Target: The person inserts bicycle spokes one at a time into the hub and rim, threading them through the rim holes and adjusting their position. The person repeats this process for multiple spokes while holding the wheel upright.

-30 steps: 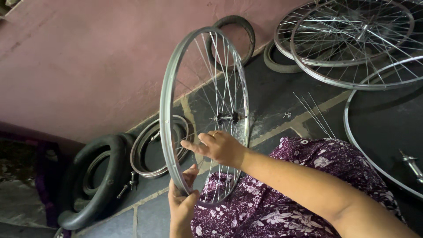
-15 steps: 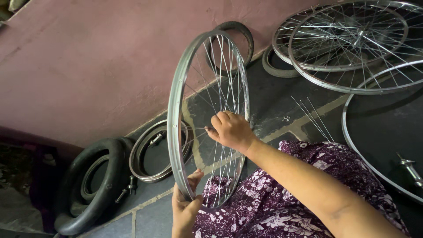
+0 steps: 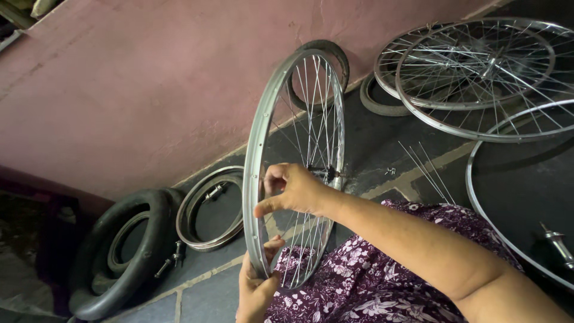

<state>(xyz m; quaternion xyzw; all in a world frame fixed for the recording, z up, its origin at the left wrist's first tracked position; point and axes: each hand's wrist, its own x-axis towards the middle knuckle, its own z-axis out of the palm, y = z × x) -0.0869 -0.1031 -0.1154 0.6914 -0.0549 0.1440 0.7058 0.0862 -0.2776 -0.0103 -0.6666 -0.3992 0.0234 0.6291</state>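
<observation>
Head view, left to right: tyre [image 3: 113, 257] and bare rim [image 3: 206, 209] against the wall's foot; wheel [image 3: 296, 161] upright over the lap. Left hand [image 3: 256, 287] clasping its lower rim, right hand [image 3: 293, 188] pinching a spoke near the hub [image 3: 330, 174]. Probably light and stiff, spokes thin and bendable; best held by rim. Wheels [image 3: 478, 72] flat on the floor's far right.

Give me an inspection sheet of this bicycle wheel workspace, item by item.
Surface: dark tiled floor, pale joints.
Job's things: spoked wheel upright on the lap.
Clutter: black tyre, bare rim, stacked wheels, loose spokes, hub axle.
Hands: left hand grips the wheel's lower rim; right hand pinches at a spoke.
Cables: nothing seen.
Surroundings: pink wall; purple floral garment.
</observation>
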